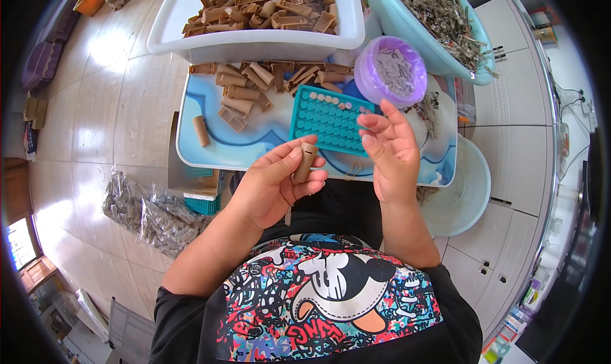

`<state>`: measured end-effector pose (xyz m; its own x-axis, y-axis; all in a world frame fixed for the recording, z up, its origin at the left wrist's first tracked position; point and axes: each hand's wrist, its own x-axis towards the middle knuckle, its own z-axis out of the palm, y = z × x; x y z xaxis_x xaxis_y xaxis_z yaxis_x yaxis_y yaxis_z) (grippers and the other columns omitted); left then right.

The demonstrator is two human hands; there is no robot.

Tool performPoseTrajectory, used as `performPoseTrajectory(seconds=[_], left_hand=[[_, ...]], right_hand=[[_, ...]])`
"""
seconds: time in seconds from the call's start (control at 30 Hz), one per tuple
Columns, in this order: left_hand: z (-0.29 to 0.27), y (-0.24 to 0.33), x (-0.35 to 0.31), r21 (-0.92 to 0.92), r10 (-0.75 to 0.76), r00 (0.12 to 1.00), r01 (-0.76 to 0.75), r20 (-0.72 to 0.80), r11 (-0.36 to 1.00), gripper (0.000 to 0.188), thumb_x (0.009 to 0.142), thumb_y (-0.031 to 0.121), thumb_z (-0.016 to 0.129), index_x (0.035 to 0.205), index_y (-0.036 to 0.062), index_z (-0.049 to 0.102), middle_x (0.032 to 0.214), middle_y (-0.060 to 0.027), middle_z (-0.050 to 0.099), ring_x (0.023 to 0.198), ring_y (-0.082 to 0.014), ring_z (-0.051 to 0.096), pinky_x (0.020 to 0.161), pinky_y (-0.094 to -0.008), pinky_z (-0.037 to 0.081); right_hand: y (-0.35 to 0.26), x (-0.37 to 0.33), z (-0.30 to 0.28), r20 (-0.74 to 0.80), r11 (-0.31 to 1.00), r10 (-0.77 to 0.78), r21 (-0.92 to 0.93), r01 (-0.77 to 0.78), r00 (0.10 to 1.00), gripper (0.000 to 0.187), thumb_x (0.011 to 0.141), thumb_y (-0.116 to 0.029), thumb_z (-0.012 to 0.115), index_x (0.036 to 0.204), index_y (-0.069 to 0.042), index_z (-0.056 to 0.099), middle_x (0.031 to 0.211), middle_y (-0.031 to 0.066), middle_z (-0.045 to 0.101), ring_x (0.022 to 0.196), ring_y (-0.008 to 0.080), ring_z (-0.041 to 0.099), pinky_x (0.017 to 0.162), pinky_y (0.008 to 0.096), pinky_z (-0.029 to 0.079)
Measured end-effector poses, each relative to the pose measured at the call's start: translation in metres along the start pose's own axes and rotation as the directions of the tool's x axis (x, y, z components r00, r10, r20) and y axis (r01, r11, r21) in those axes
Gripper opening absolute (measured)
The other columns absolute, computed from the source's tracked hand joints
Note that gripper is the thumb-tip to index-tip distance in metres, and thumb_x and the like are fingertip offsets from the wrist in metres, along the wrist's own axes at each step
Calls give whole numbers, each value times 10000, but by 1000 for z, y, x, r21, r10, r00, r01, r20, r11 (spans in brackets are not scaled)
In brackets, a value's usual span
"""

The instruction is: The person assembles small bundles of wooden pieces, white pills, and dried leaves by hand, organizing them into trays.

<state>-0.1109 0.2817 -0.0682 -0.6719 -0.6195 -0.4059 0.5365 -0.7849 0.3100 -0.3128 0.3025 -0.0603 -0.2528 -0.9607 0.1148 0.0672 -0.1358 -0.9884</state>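
Note:
My left hand (270, 179) is closed around a small tan plastic casing (305, 162) with a dark slot near its upper end. A thin greyish strip (288, 216) pokes out below that hand; what it belongs to is hidden. My right hand (396, 154) is raised with its fingers apart and slightly curled, and I see nothing in it. Just beyond both hands lies a teal tray (331, 123) of round pockets, with several small silvery discs (328, 99) along its far row. Loose tan casings (242, 92) are heaped on the table left of the tray.
A white tub (254, 43) full of casings stands at the far side of the blue patterned table (210, 149). Beside it are a purple lined bowl (366, 84) and a light-blue basin (480, 33) holding metallic parts. Bagged parts (153, 214) lie on the floor at left.

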Motion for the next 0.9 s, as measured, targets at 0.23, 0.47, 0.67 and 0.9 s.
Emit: performPoseTrajectory(seconds=[0.23,0.47,0.67,0.9], left_hand=[[1,-3,1,26,6,998,-5,-62,1000,292,930,175,530,1152,-14,518,997,-92,609,911,-181,626,811,-289,531],[3,-2,1,19,18,994,-16,-112,1000,256,922,157,538,1115,-12,538,991,-94,618,909,-175,622,827,-300,517],[-7,-8,3,17,77,996,-76,-39,997,220,906,105,545,1097,-6,547,979,-101,630,893,-196,624,830,-307,506],[2,-3,3,-6,51,987,-53,-150,999,267,894,120,574,1129,3,523,1010,-131,628,913,-216,632,822,-332,522]], right_hand=[[1,-4,12,8,923,213,327,-203,977,226,834,0,627,1055,13,584,880,82,622,793,158,614,686,266,503],[-3,-8,25,74,976,121,173,-132,990,61,896,-32,559,930,15,581,895,103,631,742,160,647,640,255,530],[-4,-12,19,285,943,-48,-302,137,957,209,900,-29,544,1105,-5,579,888,88,622,712,134,628,628,245,526],[-2,-16,23,313,765,-242,-520,379,918,133,801,35,639,930,11,616,791,106,623,671,156,621,575,261,504]])
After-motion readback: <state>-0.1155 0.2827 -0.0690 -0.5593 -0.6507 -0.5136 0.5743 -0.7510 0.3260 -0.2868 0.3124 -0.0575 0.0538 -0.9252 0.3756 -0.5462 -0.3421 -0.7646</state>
